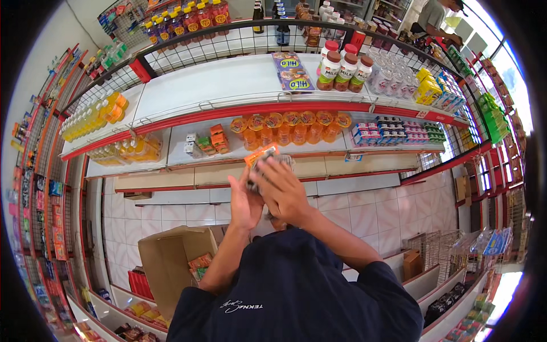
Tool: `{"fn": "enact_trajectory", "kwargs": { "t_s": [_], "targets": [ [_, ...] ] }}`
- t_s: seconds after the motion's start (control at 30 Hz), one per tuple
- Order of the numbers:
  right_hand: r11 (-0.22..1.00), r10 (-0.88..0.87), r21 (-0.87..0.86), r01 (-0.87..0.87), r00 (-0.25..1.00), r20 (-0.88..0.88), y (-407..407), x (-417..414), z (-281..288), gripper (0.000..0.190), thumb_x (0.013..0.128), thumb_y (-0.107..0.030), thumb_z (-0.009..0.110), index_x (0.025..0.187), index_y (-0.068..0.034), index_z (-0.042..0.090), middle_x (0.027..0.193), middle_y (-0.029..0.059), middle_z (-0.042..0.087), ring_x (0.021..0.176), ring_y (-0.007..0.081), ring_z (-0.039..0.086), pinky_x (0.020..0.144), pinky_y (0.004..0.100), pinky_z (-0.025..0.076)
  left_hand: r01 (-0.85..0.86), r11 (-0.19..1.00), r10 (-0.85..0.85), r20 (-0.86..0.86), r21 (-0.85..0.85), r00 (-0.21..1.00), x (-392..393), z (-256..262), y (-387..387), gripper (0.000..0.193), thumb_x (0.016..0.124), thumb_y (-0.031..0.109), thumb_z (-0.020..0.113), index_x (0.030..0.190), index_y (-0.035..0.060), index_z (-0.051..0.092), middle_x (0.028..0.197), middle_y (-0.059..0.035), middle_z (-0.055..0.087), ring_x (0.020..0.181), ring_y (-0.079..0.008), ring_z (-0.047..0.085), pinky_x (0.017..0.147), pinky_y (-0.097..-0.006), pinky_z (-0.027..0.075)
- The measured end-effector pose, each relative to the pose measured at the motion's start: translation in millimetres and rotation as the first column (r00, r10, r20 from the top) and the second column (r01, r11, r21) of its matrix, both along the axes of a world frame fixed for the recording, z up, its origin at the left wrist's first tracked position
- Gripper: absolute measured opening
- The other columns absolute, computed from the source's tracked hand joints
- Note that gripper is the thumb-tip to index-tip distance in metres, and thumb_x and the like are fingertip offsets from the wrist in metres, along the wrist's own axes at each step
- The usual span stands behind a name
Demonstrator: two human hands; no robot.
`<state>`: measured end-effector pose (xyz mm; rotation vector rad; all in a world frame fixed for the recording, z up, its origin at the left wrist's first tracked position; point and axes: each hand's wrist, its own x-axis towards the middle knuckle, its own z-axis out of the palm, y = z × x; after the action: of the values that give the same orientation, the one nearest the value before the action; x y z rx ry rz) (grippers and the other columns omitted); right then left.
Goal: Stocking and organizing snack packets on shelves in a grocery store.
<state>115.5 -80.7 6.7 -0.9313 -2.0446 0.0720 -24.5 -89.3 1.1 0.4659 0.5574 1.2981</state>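
Note:
Between my two hands is an orange carton point(261, 155) together with a dark, crumpled-looking cloth point(285, 160), both partly covered by fingers. My right hand point(280, 186) lies over the cloth with its fingers stretched out and blurred. From the other side my left hand point(247, 201) supports the items, palm turned inward and thumb raised. Directly beyond them, orange drink bottles point(283, 133) stand on the middle shelf. Small orange cartons point(219, 141), green cartons point(207, 145) and white cartons point(193, 147) are grouped to their left.
An opened cardboard box point(164, 260) with packets inside stands at lower left. The upper shelf's red edge point(239, 112) runs across the view, with milk bottles point(348, 72) and purple packs point(292, 72) above. Another person point(431, 21) is at far upper right.

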Motion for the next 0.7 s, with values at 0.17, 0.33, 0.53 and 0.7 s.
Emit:
{"fn": "enact_trajectory", "kwargs": {
  "t_s": [0.17, 0.33, 0.53, 0.7],
  "targets": [
    [0.996, 0.031, -0.084, -0.042, 0.992, -0.124, 25.7, 4.2, -3.9, 0.041, 0.087, -0.006, 0.061, 0.128, -0.008, 0.063, 0.138, 0.0167, 0.055, 0.129, 0.0364, 0.051, 0.108, 0.0459, 0.04, 0.025, 0.995, -0.019, -0.059, 0.101, 0.998, -2.8, -9.2, -1.4, 0.077, 0.1, 0.065, 0.024, 0.151, 0.0082, 0.031, 0.148, -0.0096, 0.044, 0.134, -0.027, 0.045, 0.109, -0.0437, 0.039],
    [0.996, 0.084, -0.011, -0.084, 0.997, -0.001, 8.3, -4.8, -5.6, 0.042, 0.084, -0.005, 0.064, 0.126, -0.007, 0.064, 0.137, 0.0158, 0.056, 0.13, 0.0335, 0.052, 0.107, 0.045, 0.042, -0.075, 0.997, 0.072, -0.077, -0.034, 0.994, -7.9, -0.6, 1.6, 0.075, 0.101, 0.063, 0.023, 0.151, 0.008, 0.03, 0.146, -0.009, 0.045, 0.131, -0.0264, 0.047, 0.108, -0.0425, 0.039],
    [0.995, 0.044, -0.078, -0.055, 0.991, -0.13, 28.7, -4.8, -0.2, 0.048, 0.08, -0.004, 0.065, 0.128, -0.008, 0.063, 0.139, 0.0119, 0.055, 0.133, 0.0314, 0.049, 0.11, 0.0466, 0.038, -0.055, 0.997, 0.056, -0.014, 0.046, 0.998, 2.5, -9.7, -4.0, 0.065, 0.103, 0.056, 0.028, 0.15, 0.0107, 0.032, 0.143, -0.0077, 0.049, 0.13, -0.0239, 0.049, 0.108, -0.04, 0.04],
    [0.951, 0.288, -0.113, -0.287, 0.958, -0.011, 6.6, -0.6, -27.8, 0.051, 0.083, -0.007, 0.064, 0.134, -0.009, 0.058, 0.145, 0.0093, 0.05, 0.138, 0.0307, 0.041, 0.116, 0.0506, 0.026, -0.217, 0.975, 0.217, -0.005, -0.04, 0.976, -6.5, -12.0, 6.6, 0.047, 0.107, 0.031, 0.038, 0.147, 0.0073, 0.035, 0.141, -0.0115, 0.049, 0.125, -0.0213, 0.054, 0.102, -0.0375, 0.047]
  ]
}}
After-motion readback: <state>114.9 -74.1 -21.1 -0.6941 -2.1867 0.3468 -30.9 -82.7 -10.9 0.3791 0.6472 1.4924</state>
